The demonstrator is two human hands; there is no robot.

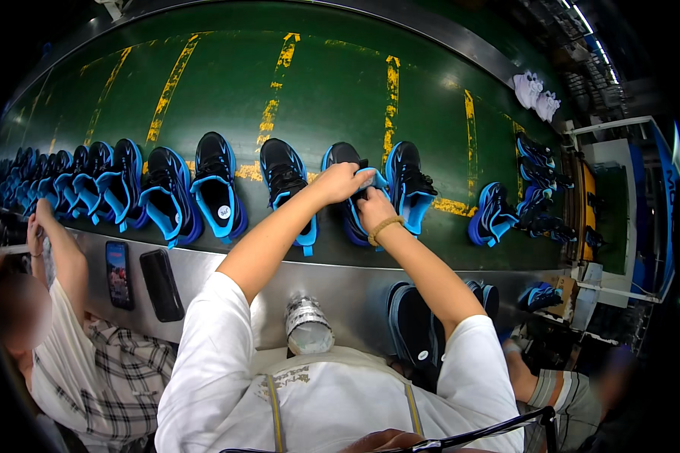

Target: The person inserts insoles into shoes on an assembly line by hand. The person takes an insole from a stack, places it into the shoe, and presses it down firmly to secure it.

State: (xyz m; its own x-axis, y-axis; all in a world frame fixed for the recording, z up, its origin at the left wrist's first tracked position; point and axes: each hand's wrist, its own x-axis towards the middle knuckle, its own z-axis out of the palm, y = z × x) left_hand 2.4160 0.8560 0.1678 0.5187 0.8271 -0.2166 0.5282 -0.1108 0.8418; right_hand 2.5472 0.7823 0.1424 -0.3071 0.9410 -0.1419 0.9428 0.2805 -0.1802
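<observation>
A black sneaker (341, 155) with a bright blue lining stands on the green conveyor belt (227, 83) in front of me, toe pointing away. My left hand (338, 183) is closed at its tongue and the front of its opening. The fingers of my right hand (375, 209), with a braided band at the wrist, are bent and pinch at the blue collar. Between them my hands cover much of the laces and opening. Matching sneakers flank it closely, a left one (283, 166) beside my left forearm and a right one (406, 170).
More sneakers (166, 189) line the belt leftward; others (493, 215) sit at right. On the metal ledge (211, 272) lie two phones (161, 285) and a silvery wrapped cup (308, 325). Dark insoles or soles (415, 325) are by my right elbow. Co-workers (91, 362) flank me.
</observation>
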